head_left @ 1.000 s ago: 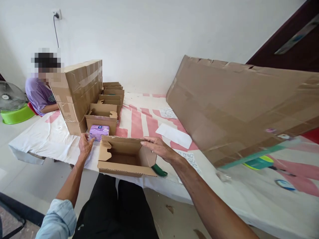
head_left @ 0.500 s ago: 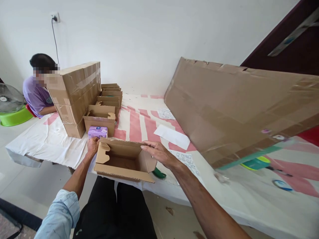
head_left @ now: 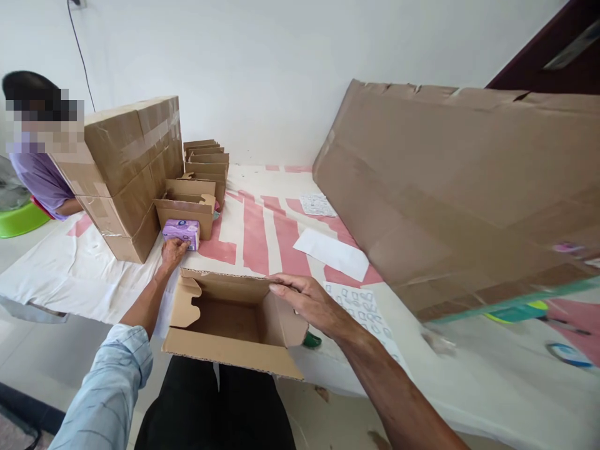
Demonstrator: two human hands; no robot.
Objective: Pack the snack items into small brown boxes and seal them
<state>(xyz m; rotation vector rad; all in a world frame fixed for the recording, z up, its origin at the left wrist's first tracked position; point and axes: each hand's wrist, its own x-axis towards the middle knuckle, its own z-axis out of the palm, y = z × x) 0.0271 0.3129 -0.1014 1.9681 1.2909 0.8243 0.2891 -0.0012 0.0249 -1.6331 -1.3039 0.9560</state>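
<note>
An open cardboard box [head_left: 225,347] sits at the table's near edge, its flaps up and its inside bare. My right hand [head_left: 314,300] grips the box's far right corner, thumb on the inner side. Beyond the box's left end, my left hand [head_left: 173,251] has its fingers closed at the front of a purple tissue pack [head_left: 180,231]. That pack rests on the cloth against an open carton [head_left: 185,209]. Part of a green object [head_left: 312,340] shows beside the box's right end; its kind is hidden.
Several open cartons [head_left: 206,159] stand in a row beside stacked sealed boxes [head_left: 131,169]. A large cardboard sheet [head_left: 450,200] leans at the right. White papers [head_left: 332,253], a tape roll [head_left: 568,355] and a green dustpan [head_left: 515,311] lie about. A person [head_left: 42,169] sits behind the stack.
My view has turned slightly to the right. The open box, with my right hand on it, has come nearer to me, widening its gap to the tissue pack. My left fingers now reach over the pack's front.
</note>
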